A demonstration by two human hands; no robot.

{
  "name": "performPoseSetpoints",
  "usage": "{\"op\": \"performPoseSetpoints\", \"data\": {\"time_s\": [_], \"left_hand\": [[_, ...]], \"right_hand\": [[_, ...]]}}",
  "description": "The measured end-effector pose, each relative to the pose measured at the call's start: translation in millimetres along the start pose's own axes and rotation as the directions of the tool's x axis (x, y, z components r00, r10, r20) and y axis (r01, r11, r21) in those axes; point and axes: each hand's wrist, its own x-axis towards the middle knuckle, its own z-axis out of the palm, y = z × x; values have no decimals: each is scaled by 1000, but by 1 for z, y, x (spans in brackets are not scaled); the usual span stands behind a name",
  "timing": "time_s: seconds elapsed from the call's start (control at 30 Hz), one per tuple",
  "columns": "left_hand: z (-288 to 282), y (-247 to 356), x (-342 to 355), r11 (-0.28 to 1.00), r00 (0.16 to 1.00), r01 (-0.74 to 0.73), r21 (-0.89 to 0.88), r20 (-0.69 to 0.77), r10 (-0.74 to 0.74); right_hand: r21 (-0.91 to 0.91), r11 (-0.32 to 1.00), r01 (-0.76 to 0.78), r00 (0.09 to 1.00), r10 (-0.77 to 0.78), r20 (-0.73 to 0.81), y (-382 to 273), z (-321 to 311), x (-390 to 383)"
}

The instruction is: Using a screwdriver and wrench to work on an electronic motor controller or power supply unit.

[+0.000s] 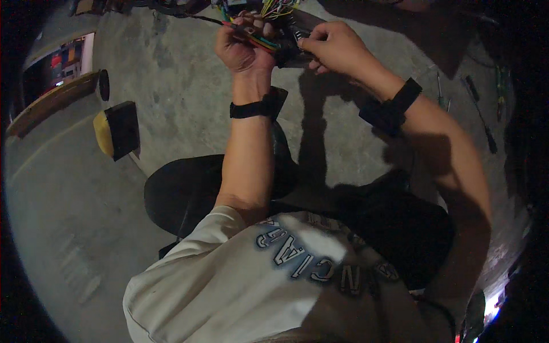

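At the top centre my left hand (243,48) is closed round a bundle of red, green, yellow and black wires (260,40). Just to its right, my right hand (334,48) is closed, with thumb and forefinger at a small dark part with silver pins or stripes (298,34), too small to make out clearly. A dark unit lies behind and under my fingers, partly hidden. A tangle of thin yellow and white wires (277,8) spreads above it, beside black cables (194,16).
Screwdrivers (480,114) and other tools lie on the concrete floor (148,63) at right. A yellow-and-black block (117,130) stands at left, below an opening with a wooden sill (51,100). My knees are bent beneath my arms.
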Motion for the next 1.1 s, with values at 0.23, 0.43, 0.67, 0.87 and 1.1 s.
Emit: {"op": "performPoseSetpoints", "data": {"time_s": [0.23, 0.43, 0.67, 0.87, 1.1], "left_hand": [[23, -31, 2, 900, 927, -27, 435, -325, 184], [-11, -4, 6, 922, 981, 137, 361, -179, -75], [7, -33, 13, 885, 959, 126, 448, -284, 7], [-1, -34, 11, 756, 956, 62, 652, -256, 142], [24, -43, 5, 661, 952, 27, 749, -221, 211]], "right_hand": [[-72, 997, -14, 1000, 14, 2, 14, -11, 7], [-218, 975, -44, 998, 32, -56, 1, -17, -2], [-547, 798, 255, 948, -319, -24, 38, -87, -42], [-5, 978, -207, 884, 185, -429, 154, -170, -121], [463, 851, -249, 618, 508, -600, 244, -185, -224]]}}
